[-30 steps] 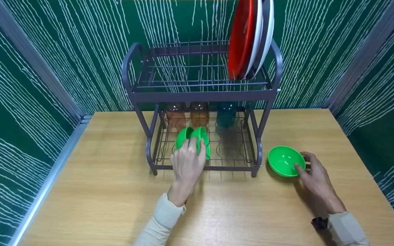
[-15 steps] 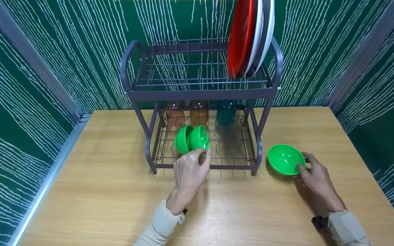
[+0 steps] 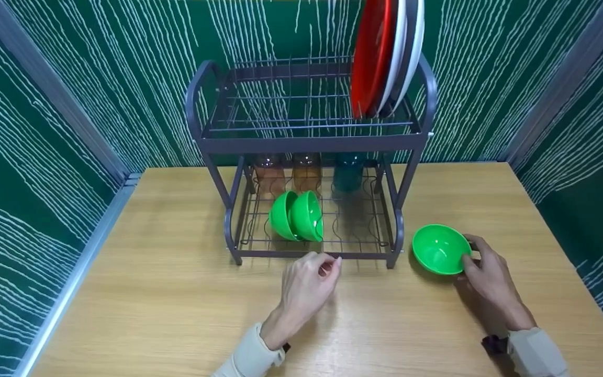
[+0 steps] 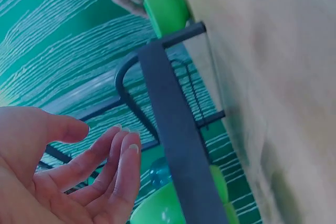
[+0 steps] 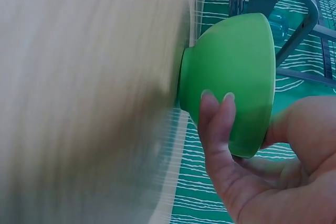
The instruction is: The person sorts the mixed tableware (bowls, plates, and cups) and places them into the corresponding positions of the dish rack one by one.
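Two green bowls [image 3: 305, 215] lean tilted against each other on the lower shelf of a dark metal dish rack [image 3: 312, 144]. Just in front of the rack's lower front bar hovers my left hand [image 3: 309, 283], holding nothing; in the left wrist view its fingers [image 4: 113, 169] are loosely bent, with a gap to the thumb. To the right of the rack, another green bowl [image 3: 440, 249] stands upright on the table. My right hand [image 3: 492, 277] pinches that bowl's right side, thumb at the rim and fingers [image 5: 218, 124] against the outer wall, as the right wrist view shows.
Red and white plates [image 3: 372, 60] stand on edge at the upper shelf's right end. Orange-tinted glasses [image 3: 306, 173] and a teal glass [image 3: 348, 173] sit at the back of the lower shelf. Green panels with white streaks [image 3: 60, 94] enclose the wooden table [image 3: 165, 293].
My left hand has let go of the bowls on the lower shelf and drawn back toward the table's front. The right hand keeps its hold on the third bowl, nearly still.
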`<state>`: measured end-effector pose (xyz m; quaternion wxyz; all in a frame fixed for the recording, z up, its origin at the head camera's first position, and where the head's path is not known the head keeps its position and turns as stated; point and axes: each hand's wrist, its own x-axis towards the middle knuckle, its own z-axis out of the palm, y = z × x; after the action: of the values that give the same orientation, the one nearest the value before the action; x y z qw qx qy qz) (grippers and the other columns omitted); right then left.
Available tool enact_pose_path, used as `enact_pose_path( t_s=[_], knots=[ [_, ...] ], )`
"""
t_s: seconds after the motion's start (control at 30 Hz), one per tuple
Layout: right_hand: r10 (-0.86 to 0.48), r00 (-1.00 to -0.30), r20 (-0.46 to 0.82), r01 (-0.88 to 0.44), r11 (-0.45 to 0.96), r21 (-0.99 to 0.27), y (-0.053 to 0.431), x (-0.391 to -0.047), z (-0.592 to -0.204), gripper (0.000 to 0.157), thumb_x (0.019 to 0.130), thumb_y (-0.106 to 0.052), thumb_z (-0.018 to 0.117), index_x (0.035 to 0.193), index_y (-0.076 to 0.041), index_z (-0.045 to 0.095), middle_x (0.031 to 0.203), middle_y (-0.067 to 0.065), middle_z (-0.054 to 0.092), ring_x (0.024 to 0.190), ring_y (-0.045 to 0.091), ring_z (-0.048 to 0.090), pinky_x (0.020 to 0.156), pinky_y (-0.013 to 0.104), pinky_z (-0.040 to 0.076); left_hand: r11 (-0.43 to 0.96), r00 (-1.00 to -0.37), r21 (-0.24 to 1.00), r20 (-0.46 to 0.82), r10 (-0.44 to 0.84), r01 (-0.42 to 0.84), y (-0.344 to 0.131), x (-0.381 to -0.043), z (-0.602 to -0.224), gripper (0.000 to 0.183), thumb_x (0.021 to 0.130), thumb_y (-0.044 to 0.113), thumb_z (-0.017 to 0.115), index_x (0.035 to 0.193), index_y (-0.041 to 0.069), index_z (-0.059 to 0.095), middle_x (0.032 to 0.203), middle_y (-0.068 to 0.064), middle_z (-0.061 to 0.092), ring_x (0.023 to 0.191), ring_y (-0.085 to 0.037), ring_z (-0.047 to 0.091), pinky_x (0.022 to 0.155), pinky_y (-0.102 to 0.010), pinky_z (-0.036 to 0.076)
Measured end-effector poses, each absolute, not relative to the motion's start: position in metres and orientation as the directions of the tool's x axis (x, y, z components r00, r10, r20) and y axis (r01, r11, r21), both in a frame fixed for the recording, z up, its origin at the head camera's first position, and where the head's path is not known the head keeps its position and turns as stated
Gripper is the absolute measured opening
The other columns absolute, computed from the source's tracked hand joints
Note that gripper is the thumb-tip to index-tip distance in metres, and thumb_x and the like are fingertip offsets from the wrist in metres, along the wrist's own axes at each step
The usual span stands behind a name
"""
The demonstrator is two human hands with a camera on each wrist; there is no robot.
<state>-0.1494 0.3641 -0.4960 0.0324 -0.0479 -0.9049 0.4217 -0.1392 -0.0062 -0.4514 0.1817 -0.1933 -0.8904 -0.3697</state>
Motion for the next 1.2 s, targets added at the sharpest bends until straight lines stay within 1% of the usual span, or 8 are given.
enact_pose_path(
  t_s=[0.23, 0.43, 0.6, 0.67, 0.8, 0.87, 1.07, 1.2],
  knots=[
    [0.092, -0.995, 0.029, 0.038, 0.653, -0.757, 0.365, -0.140, -0.493, 0.049, 0.106, -0.001, 0.043, 0.153, 0.008, 0.032, 0.142, 0.036, 0.043, 0.109, 0.054, 0.063, 0.072, 0.028, 0.061, 0.631, -0.903, 0.649, 0.352, 0.245, 0.424, -0.007, -0.130, -0.466, 0.013, 0.097, 0.023, 0.070, 0.094, 0.013, 0.077, 0.086, 0.004, 0.072, 0.075, -0.011, 0.067, 0.065, -0.019, 0.050],
    [0.052, -0.997, 0.064, -0.011, 0.681, -0.733, 0.364, -0.129, -0.489, 0.046, 0.105, -0.001, 0.043, 0.150, 0.007, 0.037, 0.142, 0.033, 0.046, 0.111, 0.050, 0.064, 0.085, 0.039, 0.059, 0.602, -0.918, 0.693, 0.302, 0.257, 0.397, -0.007, -0.126, -0.475, 0.012, 0.098, 0.024, 0.069, 0.097, 0.013, 0.076, 0.088, 0.005, 0.070, 0.080, -0.011, 0.067, 0.069, -0.021, 0.052],
    [0.035, -0.996, 0.078, -0.033, 0.687, -0.726, 0.356, -0.120, -0.485, 0.046, 0.104, 0.001, 0.043, 0.150, 0.007, 0.038, 0.143, 0.031, 0.046, 0.120, 0.049, 0.060, 0.092, 0.048, 0.053, 0.552, -0.928, 0.749, 0.255, 0.271, 0.367, -0.008, -0.124, -0.481, 0.021, 0.101, 0.029, 0.066, 0.106, 0.010, 0.073, 0.096, 0.000, 0.069, 0.084, -0.011, 0.067, 0.074, -0.023, 0.054],
    [0.031, -0.997, 0.078, -0.035, 0.687, -0.725, 0.352, -0.117, -0.482, 0.047, 0.104, 0.002, 0.044, 0.150, 0.007, 0.038, 0.144, 0.031, 0.046, 0.123, 0.049, 0.057, 0.093, 0.048, 0.053, 0.531, -0.930, 0.768, 0.239, 0.280, 0.357, -0.008, -0.124, -0.483, 0.024, 0.102, 0.031, 0.065, 0.109, 0.009, 0.072, 0.097, 0.000, 0.068, 0.085, -0.010, 0.066, 0.075, -0.024, 0.056],
    [0.009, -0.997, 0.076, -0.051, 0.663, -0.746, 0.343, -0.110, -0.480, 0.046, 0.103, 0.004, 0.044, 0.149, 0.006, 0.040, 0.145, 0.030, 0.046, 0.123, 0.046, 0.059, 0.092, 0.042, 0.056, 0.494, -0.932, 0.803, 0.203, 0.299, 0.334, -0.006, -0.123, -0.485, 0.027, 0.103, 0.032, 0.064, 0.112, 0.008, 0.071, 0.098, 0.002, 0.067, 0.086, -0.010, 0.065, 0.077, -0.025, 0.057],
    [-0.005, -0.997, 0.075, -0.060, 0.649, -0.758, 0.338, -0.107, -0.480, 0.046, 0.103, 0.005, 0.044, 0.149, 0.005, 0.041, 0.145, 0.028, 0.047, 0.125, 0.045, 0.058, 0.092, 0.041, 0.056, 0.479, -0.931, 0.814, 0.193, 0.309, 0.328, -0.005, -0.122, -0.487, 0.029, 0.103, 0.032, 0.064, 0.114, 0.006, 0.070, 0.099, 0.002, 0.066, 0.087, -0.010, 0.065, 0.079, -0.025, 0.057],
    [-0.030, -0.999, 0.032, -0.044, 0.652, -0.757, 0.324, -0.099, -0.473, 0.046, 0.103, 0.004, 0.042, 0.149, 0.003, 0.042, 0.148, 0.026, 0.047, 0.134, 0.043, 0.051, 0.100, 0.050, 0.051, 0.441, -0.926, 0.836, 0.188, 0.327, 0.326, -0.001, -0.118, -0.491, 0.036, 0.104, 0.037, 0.061, 0.120, 0.004, 0.067, 0.105, -0.003, 0.066, 0.089, -0.009, 0.065, 0.083, -0.030, 0.057],
    [-0.033, -0.999, 0.015, -0.033, 0.662, -0.748, 0.315, -0.096, -0.469, 0.046, 0.103, 0.002, 0.043, 0.149, 0.000, 0.044, 0.148, 0.023, 0.050, 0.133, 0.039, 0.053, 0.100, 0.052, 0.051, 0.415, -0.919, 0.852, 0.174, 0.353, 0.320, 0.000, -0.116, -0.493, 0.042, 0.105, 0.039, 0.059, 0.122, 0.002, 0.065, 0.108, -0.007, 0.065, 0.090, -0.009, 0.064, 0.083, -0.031, 0.057]
  ],
)
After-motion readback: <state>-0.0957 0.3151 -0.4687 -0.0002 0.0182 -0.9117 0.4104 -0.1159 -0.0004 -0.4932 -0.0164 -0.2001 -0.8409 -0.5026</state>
